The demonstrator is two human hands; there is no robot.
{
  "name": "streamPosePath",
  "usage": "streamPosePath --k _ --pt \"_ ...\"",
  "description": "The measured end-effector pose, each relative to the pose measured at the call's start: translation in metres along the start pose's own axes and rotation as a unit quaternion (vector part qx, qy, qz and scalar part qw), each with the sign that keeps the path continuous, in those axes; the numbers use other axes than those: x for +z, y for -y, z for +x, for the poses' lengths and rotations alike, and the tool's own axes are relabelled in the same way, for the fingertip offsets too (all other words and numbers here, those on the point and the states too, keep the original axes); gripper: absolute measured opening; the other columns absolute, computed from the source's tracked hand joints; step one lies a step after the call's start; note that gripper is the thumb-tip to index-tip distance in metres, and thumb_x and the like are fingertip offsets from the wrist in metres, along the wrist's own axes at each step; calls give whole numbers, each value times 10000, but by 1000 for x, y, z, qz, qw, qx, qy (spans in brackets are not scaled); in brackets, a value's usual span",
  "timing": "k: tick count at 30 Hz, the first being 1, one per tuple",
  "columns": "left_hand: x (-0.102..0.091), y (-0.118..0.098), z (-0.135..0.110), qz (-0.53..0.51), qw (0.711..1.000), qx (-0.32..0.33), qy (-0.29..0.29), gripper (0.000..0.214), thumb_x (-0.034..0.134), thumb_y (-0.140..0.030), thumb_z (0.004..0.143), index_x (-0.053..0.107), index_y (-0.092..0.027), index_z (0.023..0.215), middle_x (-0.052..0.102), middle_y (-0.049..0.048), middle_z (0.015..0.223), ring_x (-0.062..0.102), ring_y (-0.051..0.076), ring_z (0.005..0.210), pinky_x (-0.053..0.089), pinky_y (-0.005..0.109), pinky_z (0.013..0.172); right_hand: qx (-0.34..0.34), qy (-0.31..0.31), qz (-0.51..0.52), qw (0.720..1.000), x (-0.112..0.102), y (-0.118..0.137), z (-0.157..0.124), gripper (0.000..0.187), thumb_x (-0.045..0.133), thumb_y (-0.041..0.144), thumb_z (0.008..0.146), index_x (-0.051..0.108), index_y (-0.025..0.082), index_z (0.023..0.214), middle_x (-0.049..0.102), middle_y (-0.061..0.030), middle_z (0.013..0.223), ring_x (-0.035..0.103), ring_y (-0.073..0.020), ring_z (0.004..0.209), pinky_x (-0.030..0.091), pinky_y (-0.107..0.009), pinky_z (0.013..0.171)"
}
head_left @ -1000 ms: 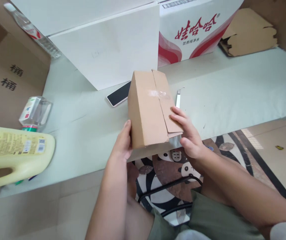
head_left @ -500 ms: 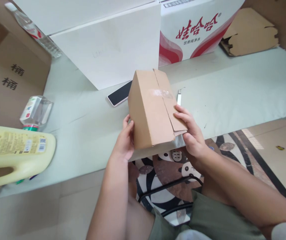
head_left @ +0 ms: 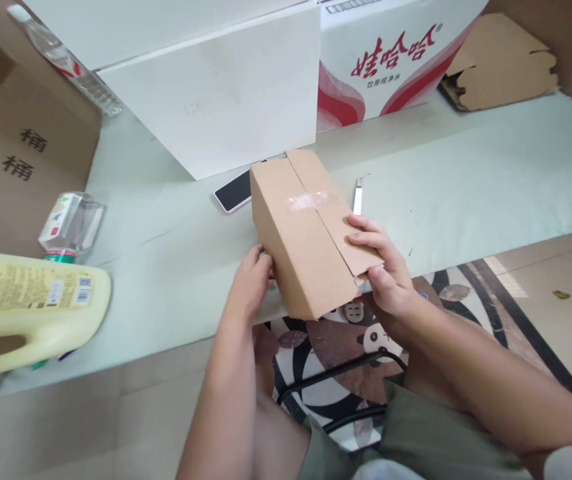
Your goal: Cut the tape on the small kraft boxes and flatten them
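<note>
Nearest, green shorts (head_left: 431,427) cover the person's lap, and a curved black bar (head_left: 341,375) crosses between the legs above a panda-patterned mat (head_left: 379,339). Pale tiles (head_left: 156,400) show beside the mat.

Just above, the right hand (head_left: 382,259) is clamped on the near right corner of a cardboard box (head_left: 303,230), fingers spread over the top flap and thumb against its slightly lifted end. The left hand (head_left: 250,281) is at the box's left side, low down; its fingertips are partly hidden, so how firmly it grips cannot be told. The box is tilted, its near end jutting past the front edge of the worktop (head_left: 181,267); whether any of it rests there is unclear. Clear tape crosses the seam on its top.

At the left, a pale yellow jug (head_left: 41,290) lies on its side, with a clear bottle (head_left: 83,223) with a green cap lying just beyond it. A phone (head_left: 233,192) lies partly hidden behind the box, and a slim white-handled tool (head_left: 358,199) lies beyond the right hand.

Farther back stand a large white panel (head_left: 236,93), a red-and-white carton (head_left: 396,73) and, at left, a brown carton (head_left: 26,133) with a slender bottle (head_left: 71,63) beside it. Torn cardboard (head_left: 509,67) sits at far right.
</note>
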State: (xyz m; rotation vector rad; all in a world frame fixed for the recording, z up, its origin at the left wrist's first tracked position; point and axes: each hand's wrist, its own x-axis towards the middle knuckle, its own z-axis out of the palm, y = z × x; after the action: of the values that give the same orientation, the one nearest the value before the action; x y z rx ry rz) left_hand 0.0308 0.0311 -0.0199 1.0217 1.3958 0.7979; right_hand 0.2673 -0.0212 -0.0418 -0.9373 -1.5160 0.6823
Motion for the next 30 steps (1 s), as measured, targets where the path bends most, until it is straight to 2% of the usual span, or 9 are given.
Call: streamPosePath --k 2,4,6,8,10,14,20,25,30 --pt "-4 -4 1 73 992 61 -80 341 655 -398 872 736 -220 1151 733 115 1253 641 366 1240 484 535 1094 -14 21 -7 1000 0 3 2 387 487 536 1031 618 400 1369 550 -35 1553 507 -316 1479 427 -577 1225" --pt "-6 -7 1 61 968 189 -153 432 602 -415 909 678 -262 1306 643 94 1450 540 339 1421 409 524 1203 -34 48 -26 998 1 5 3 419 480 543 1033 607 382 1398 551 -55 1552 521 -319 1465 439 -576 1214" --pt "-8 -9 -1 24 926 342 -157 449 570 -456 935 660 -307 1349 569 51 1550 435 302 1531 343 493 1272 -58 84 -43 994 4 7 3 445 484 552 1026 604 360 1409 565 -75 1542 539 -325 1444 455 -577 1197" --pt "-8 -10 -5 38 896 425 -118 396 572 -478 943 705 -324 1283 551 16 1568 368 291 1579 272 477 1320 -82 115 -53 989 8 9 3 448 498 550 1018 608 347 1403 576 -85 1535 550 -325 1428 458 -575 1192" --pt "-6 -11 -9 61 895 433 -92 342 548 -453 959 733 -320 1215 541 0 1574 346 289 1590 225 473 1343 -102 126 -54 985 13 10 3 436 496 538 1022 601 343 1398 578 -89 1532 552 -314 1421 453 -568 1195" --pt "0 -10 -13 53 905 409 -101 331 474 -381 972 726 -300 1170 515 -3 1585 317 284 1598 217 470 1349 -124 119 -53 984 16 9 3 420 483 518 1033 573 343 1403 569 -94 1527 550 -295 1414 455 -553 1192" --pt "3 -11 -11 52 912 388 -121 308 485 -388 941 703 -273 1125 532 22 1555 297 295 1601 223 470 1346 -99 136 -58 984 14 8 1 443 503 534 1002 582 346 1395 558 -88 1548 536 -335 1429 415 -604 1215" --pt "2 -11 -12 54 911 394 -112 312 463 -341 942 701 -283 1134 527 9 1562 303 290 1597 229 475 1344 -107 128 -40 985 14 9 2 439 530 504 1004 578 362 1416 555 -77 1550 533 -316 1425 432 -573 1206" --pt "2 -12 -13 53 911 391 -116 316 474 -360 938 712 -271 1127 536 29 1542 319 299 1588 242 476 1339 -84 128 -14 988 11 8 3 458 363 524 1054 636 358 1383 584 -51 1538 539 -315 1430 429 -587 1216"
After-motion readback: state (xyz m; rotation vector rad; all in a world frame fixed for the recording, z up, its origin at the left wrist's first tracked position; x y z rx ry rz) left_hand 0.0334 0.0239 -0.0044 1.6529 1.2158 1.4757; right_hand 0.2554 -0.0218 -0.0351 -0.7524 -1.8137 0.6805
